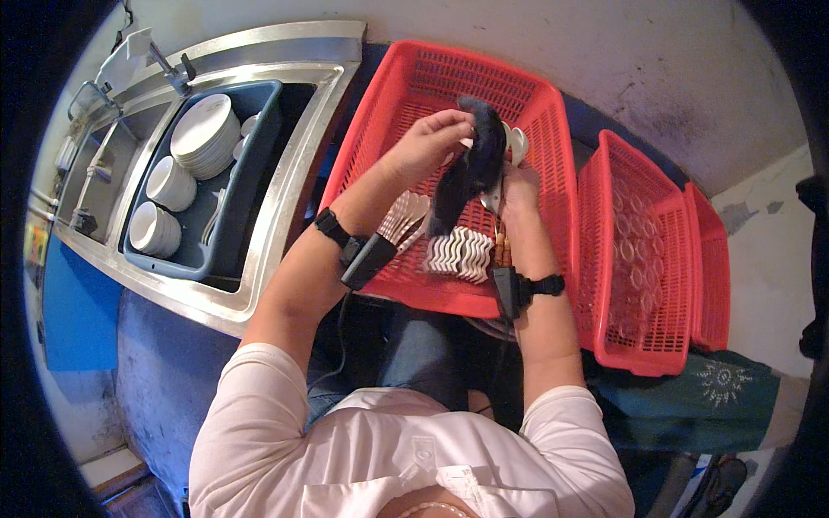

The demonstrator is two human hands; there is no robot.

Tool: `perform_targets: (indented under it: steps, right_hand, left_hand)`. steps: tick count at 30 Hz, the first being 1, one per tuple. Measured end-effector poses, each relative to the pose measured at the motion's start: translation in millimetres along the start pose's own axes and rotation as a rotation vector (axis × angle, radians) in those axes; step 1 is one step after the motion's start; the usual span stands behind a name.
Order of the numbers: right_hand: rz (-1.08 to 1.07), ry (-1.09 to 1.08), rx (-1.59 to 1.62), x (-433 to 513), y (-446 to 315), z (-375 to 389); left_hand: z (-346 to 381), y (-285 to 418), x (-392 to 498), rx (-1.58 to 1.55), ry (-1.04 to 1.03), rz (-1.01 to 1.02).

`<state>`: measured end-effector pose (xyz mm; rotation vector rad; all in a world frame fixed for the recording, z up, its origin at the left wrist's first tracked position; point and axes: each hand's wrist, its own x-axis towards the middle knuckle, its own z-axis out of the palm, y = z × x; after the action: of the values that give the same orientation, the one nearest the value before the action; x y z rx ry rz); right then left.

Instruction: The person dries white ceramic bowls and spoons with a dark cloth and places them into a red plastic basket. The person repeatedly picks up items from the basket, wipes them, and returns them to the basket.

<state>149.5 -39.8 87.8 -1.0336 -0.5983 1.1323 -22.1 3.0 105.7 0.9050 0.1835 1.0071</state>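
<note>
Over the large red plastic basket (363,129), my left hand (431,142) pinches a dark cloth (476,152), which hangs down in front of it. A small white piece shows at its fingertips, mostly hidden by the cloth. My right hand (520,188) grips several white spoons (516,144), whose bowls stick up above the fingers, against the cloth's right side. Below the hands in the basket sits a row of wavy white pieces (460,254), stacked closely. White spoons (405,217) lie to their left, beside my left forearm. Brown-handled utensils (502,249) lie under my right wrist.
Left is a steel sink (304,123) holding a grey-blue tub (210,259) with stacked white plates (204,136), bowls (170,184) and cutlery (214,213). To the right, a red basket (602,259) holds clear glasses (638,246); another red basket (712,272) stands beyond. A wall rises behind.
</note>
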Motion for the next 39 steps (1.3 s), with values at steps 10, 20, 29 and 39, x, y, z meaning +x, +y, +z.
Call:
perform_targets:
  steps: [10,20,29,39]
  right_hand:
    - [0.181,-0.274,-0.238,-13,-5,0]
    - [0.301,-0.449,-1.093,-13,-13,2]
    - [0.431,-0.501,-0.456,-33,-40,6]
    - [0.212,-0.387,-0.279,-24,-16,3]
  left_hand:
    - [-1,-24,3,0.289,0.250,-0.135]
    - [-16,2,-5,1.748,-0.170,0.271]
    - [-11,-4,-1,1.072,-0.003,0.176]
    - [26,-28,-7,0.047,0.343,-0.258]
